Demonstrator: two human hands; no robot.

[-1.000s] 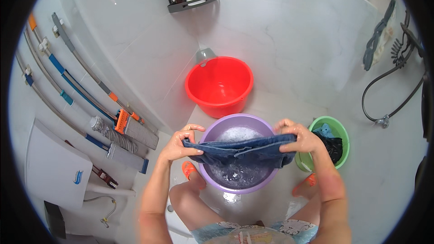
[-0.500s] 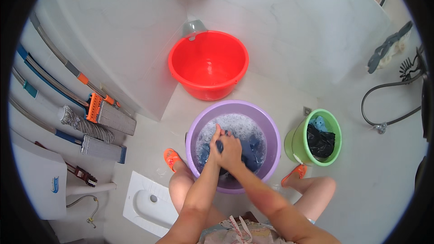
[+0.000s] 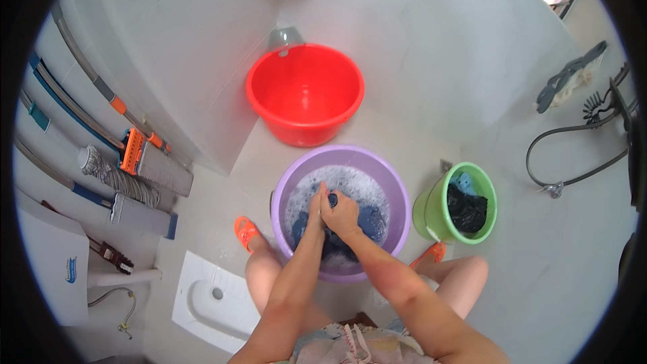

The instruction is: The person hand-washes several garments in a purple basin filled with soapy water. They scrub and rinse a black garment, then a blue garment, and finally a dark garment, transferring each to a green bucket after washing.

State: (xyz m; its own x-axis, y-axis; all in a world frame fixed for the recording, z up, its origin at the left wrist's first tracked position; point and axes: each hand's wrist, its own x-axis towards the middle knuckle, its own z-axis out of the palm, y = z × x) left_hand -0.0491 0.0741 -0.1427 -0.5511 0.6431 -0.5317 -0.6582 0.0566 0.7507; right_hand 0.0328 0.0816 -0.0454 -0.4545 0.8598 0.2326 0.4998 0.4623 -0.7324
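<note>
Blue cloth (image 3: pixel 370 222) sits in suds (image 3: pixel 347 176) in the purple basin (image 3: pixel 401 209), left hand (image 3: pixel 317 203) and right hand (image 3: pixel 344 216) clamped on it. Right of the basin, a green bucket (image 3: pixel 431 214) holds black plastic (image 3: pixel 466 211) and light-blue cloth (image 3: pixel 464 183); beyond the basin stands a red tub (image 3: pixel 303 133).

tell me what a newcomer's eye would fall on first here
Probably the bright red basin, standing just beyond the purple basin. Over the purple one's sudsy water, both hands are pressed together on dark blue cloth. A lime-green bucket with something black inside stands to the right.
</note>
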